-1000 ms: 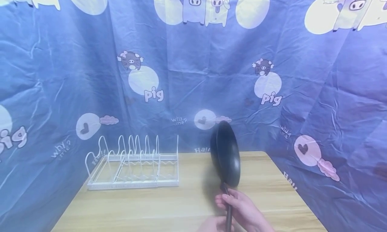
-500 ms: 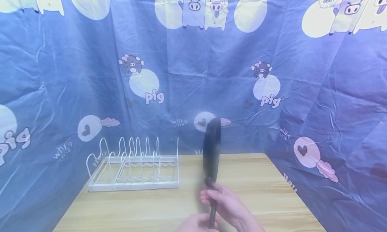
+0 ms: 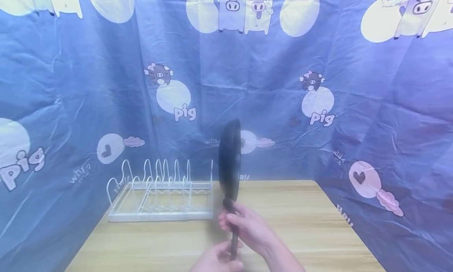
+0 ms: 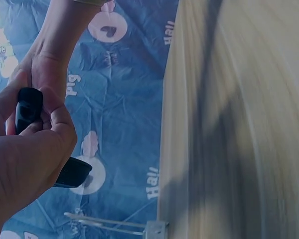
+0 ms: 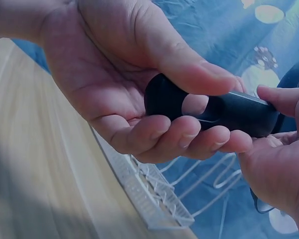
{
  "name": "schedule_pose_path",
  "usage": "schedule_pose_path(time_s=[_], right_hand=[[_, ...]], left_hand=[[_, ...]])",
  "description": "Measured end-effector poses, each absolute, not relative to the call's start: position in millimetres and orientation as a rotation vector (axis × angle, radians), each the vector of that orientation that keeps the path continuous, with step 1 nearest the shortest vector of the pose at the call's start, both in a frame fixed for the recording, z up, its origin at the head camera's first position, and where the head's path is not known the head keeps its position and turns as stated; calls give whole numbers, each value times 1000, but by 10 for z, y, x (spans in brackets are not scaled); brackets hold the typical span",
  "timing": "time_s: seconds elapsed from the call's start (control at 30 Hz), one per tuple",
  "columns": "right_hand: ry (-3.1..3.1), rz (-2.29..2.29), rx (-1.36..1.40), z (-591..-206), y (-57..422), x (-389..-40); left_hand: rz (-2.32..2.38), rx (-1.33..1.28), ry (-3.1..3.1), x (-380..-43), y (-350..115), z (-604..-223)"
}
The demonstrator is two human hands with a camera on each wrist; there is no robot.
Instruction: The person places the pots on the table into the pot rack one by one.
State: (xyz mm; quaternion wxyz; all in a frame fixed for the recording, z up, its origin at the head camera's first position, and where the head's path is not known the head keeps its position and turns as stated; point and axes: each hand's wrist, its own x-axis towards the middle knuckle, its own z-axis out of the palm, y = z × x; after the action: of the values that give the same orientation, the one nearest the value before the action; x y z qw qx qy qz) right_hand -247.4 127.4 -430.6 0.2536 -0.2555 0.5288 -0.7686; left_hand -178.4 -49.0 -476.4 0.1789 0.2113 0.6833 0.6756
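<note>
Two curled grips on one handle: left hand at its end, right hand closer to the dark pan. Held upright on edge (slightly blurred in the head view) above the wooden table, near the right end of the white wire rack. Hung behind both: blue pig-printed cloth.

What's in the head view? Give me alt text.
A person's right hand and left hand grip a black pan by its handle, edge-on over a wooden table. A white wire rack stands at left; blue pig-print fabric hangs behind.
</note>
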Motion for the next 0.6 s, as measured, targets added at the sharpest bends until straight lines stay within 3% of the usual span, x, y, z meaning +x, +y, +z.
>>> schedule_pose_path(time_s=[0.6], right_hand=[[1434, -2003, -782, -4086, 794, -2603]], left_hand=[[1907, 652, 2198, -1738, -854, -4608]])
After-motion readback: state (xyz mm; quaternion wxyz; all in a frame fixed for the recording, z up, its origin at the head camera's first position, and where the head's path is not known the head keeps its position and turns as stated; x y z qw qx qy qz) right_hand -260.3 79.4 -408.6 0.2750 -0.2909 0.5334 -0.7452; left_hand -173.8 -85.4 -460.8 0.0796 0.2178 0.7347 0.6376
